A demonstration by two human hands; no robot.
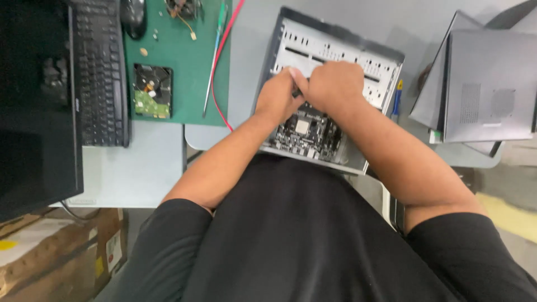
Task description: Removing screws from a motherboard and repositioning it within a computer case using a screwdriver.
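An open grey computer case [380, 59] lies on the table in front of me, with a dark motherboard [307, 134] inside at its near end. Both my hands are inside the case above the board. My left hand [278, 98] is curled, fingers pinched near a small dark object that I cannot make out. My right hand [334, 84] is closed into a fist right beside it, touching the left. What the fingers hold is hidden.
A green mat [184, 72] at left carries a bare hard drive [152, 90], a thin tool [215, 56] and a red wire [224, 45]. A black keyboard [100, 72], mouse [133, 17] and monitor [33, 106] stand further left. Grey case panels [481, 84] lie at right. Cardboard boxes [56, 251] sit below.
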